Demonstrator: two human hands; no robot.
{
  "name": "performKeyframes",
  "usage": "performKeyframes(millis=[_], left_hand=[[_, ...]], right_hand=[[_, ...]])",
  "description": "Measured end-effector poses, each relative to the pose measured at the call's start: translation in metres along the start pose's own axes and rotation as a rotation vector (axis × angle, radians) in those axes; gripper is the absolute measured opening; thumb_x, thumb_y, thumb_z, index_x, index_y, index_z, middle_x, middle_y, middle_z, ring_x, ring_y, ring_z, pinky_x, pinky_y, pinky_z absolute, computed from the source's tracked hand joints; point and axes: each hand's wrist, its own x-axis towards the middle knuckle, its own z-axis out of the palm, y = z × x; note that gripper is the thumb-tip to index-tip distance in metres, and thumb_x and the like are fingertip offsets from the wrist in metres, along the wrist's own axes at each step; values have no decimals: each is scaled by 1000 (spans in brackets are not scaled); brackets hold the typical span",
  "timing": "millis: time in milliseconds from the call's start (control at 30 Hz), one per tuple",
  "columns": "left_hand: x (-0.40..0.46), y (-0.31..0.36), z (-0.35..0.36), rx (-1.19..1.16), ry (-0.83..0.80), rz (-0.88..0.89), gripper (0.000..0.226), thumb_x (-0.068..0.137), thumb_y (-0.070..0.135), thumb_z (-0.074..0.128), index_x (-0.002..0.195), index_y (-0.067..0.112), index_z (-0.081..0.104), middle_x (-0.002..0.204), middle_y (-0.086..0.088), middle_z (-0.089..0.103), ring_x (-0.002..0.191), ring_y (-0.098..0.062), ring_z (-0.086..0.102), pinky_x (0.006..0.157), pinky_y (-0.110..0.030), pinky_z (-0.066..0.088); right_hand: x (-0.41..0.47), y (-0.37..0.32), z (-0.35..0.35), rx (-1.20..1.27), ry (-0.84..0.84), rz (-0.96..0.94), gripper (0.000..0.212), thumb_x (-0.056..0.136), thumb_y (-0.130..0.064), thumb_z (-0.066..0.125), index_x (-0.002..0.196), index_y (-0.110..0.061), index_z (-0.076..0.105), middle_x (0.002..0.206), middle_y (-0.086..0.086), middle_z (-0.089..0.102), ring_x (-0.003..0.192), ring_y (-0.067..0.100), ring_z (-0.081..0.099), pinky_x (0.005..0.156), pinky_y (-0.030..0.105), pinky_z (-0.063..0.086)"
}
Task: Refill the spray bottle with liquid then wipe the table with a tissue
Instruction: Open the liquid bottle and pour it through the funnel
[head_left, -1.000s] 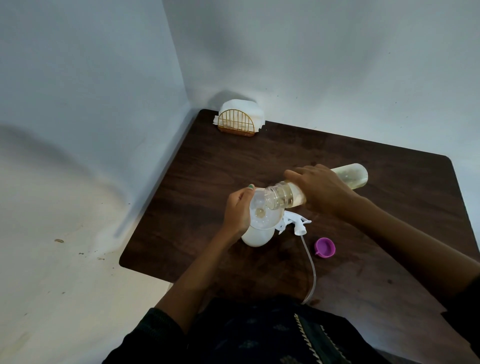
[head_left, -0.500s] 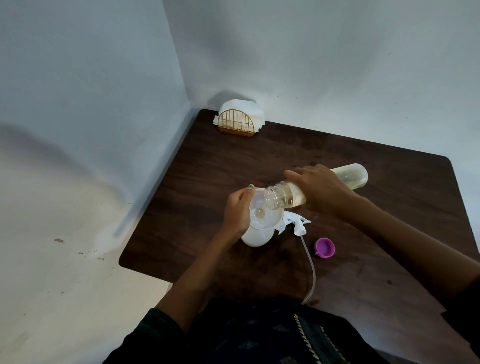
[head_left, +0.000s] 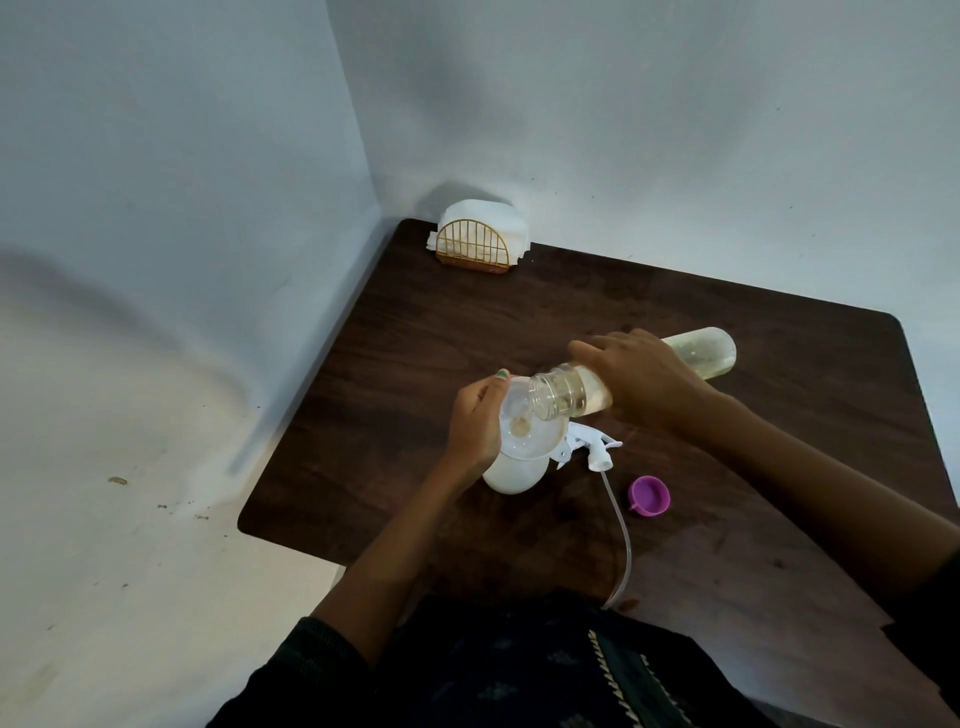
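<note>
A white spray bottle (head_left: 511, 475) stands on the dark wooden table (head_left: 727, 467) with a clear funnel (head_left: 530, 428) set in its neck. My left hand (head_left: 475, 421) grips the funnel's left rim. My right hand (head_left: 644, 382) holds a clear refill bottle (head_left: 701, 353) tipped nearly flat, its open mouth over the funnel and pale yellowish liquid inside it. The white spray head (head_left: 592, 447) with its long tube (head_left: 621, 540) lies on the table just right of the spray bottle. White tissues (head_left: 485, 221) sit in a gold wire holder (head_left: 472, 249) at the far left corner.
A purple cap (head_left: 649, 496) lies on the table right of the spray head. Pale walls close in on the table at the back and left. The table's near edge meets my dark clothing.
</note>
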Motion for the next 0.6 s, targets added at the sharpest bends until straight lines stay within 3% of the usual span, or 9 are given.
performKeyframes(millis=[200, 300, 433, 600], left_hand=[[0, 0, 0, -13, 7, -14, 32, 99, 19, 42, 74, 25, 62, 76, 5, 60, 72, -2, 54, 59, -3, 40], [2, -3, 0, -11, 6, -10, 30, 98, 19, 43, 77, 16, 64, 82, -8, 60, 77, -10, 54, 58, -6, 40], [3, -5, 0, 2, 8, -13, 32, 98, 19, 43, 85, 1, 66, 79, -11, 57, 76, -15, 51, 55, -7, 38], [2, -2, 1, 18, 14, -10, 27, 98, 16, 43, 81, 13, 64, 73, 3, 60, 69, -3, 54, 57, -3, 40]], right_hand=[[-1, -1, 0, -2, 9, 1, 48, 75, -24, 71, 117, -17, 48, 108, 4, 62, 101, 23, 58, 85, 34, 39], [0, -1, -1, 0, 0, 4, 49, 74, -22, 70, 118, -17, 48, 108, 5, 62, 101, 24, 58, 85, 35, 39], [0, 0, -2, -17, -12, 9, 49, 75, -23, 69, 119, -18, 46, 109, 4, 61, 102, 23, 58, 86, 35, 39], [0, -1, -2, -17, -15, 7, 49, 75, -24, 70, 118, -19, 46, 110, 3, 62, 102, 22, 58, 87, 35, 40]])
